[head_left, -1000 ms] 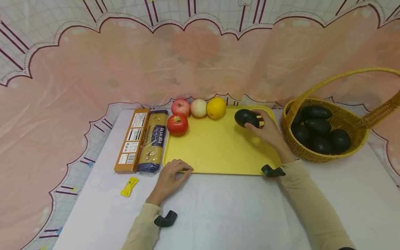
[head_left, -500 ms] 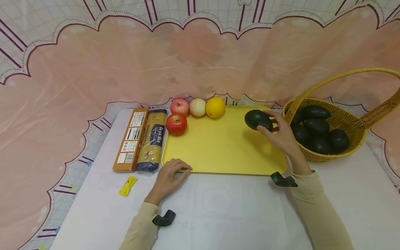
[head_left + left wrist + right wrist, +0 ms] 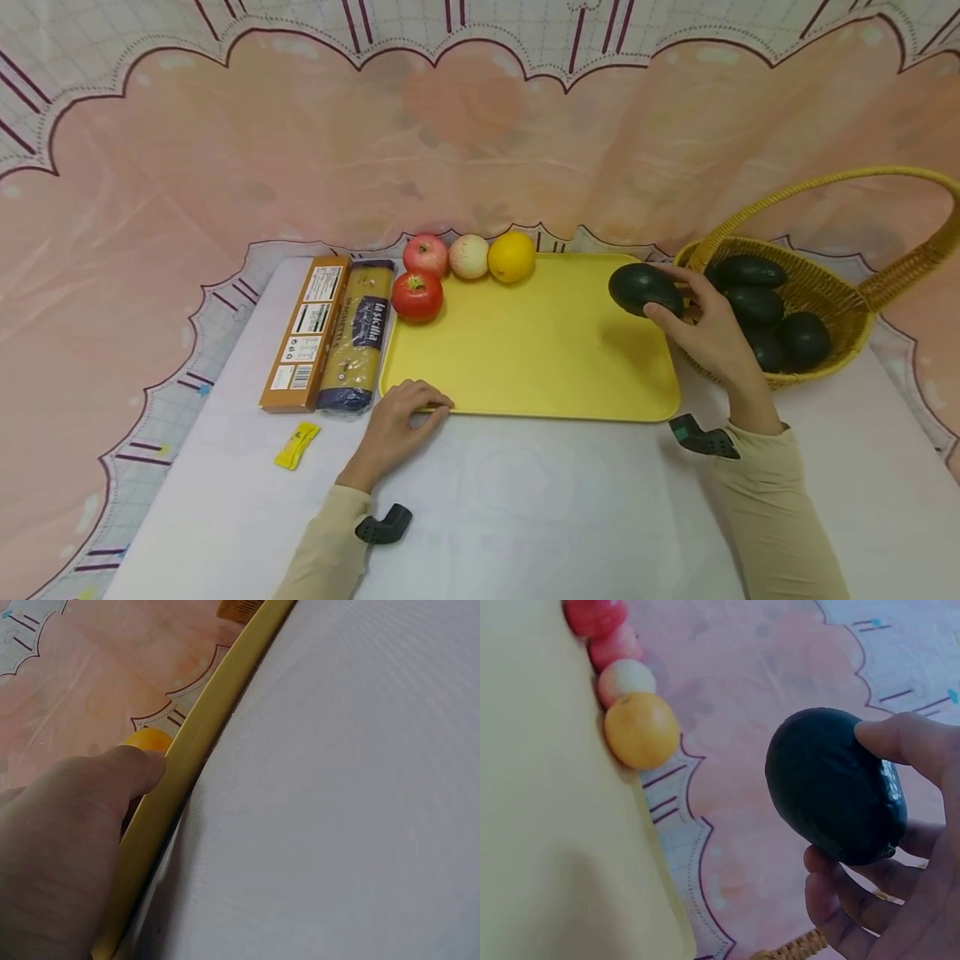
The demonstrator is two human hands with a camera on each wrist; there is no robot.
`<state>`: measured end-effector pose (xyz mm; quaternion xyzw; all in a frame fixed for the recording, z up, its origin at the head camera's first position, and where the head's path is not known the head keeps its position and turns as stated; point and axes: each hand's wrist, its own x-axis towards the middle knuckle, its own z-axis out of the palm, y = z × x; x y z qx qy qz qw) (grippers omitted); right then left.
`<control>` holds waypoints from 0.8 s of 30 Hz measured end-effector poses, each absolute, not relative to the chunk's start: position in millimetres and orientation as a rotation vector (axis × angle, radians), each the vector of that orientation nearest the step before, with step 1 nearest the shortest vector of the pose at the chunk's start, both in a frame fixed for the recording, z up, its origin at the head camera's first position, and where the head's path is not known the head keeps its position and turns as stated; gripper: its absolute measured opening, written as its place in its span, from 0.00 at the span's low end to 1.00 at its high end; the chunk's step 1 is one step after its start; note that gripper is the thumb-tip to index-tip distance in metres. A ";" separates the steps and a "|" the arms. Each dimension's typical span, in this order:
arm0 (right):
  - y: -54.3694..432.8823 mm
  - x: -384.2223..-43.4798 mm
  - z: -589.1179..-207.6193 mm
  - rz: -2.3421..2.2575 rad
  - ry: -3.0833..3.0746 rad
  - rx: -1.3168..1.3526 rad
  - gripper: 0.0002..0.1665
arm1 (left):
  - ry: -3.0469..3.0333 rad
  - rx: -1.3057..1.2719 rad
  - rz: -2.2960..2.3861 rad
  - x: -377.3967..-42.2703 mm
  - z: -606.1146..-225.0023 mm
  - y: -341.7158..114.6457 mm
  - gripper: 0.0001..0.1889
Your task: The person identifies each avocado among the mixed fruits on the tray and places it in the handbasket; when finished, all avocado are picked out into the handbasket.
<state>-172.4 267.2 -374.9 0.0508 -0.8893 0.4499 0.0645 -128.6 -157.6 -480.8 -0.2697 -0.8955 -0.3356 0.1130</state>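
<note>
My right hand grips a dark green avocado above the right end of the yellow tray, close by the wicker basket. In the right wrist view the thumb lies on top of the avocado and the fingers curl under it. Several more avocados lie in the basket, partly hidden behind my right hand. My left hand rests at the tray's near left edge, fingers relaxed on the rim; the left wrist view shows its thumb beside that rim.
A red tomato-like fruit, a pink apple, a pale fruit and an orange sit along the tray's far left. Left of it lie a spaghetti packet and an orange-brown box. A small yellow wrapper lies nearer.
My right hand has carried the avocado rightward across the tray toward the basket. The left hand stays at the tray's edge; the whole view has shifted slightly.
</note>
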 end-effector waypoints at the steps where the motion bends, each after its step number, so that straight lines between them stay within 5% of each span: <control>1: 268.5 -171.7 -374.2 1.353 -2.680 0.153 0.36 | -2.623 -0.792 -0.984 -128.8 -480.5 -157.6 0.05; 24: 307.6 -158.9 -360.8 1.474 -2.381 0.219 0.32 | -2.665 -0.782 -1.000 -128.3 -480.9 -158.5 0.04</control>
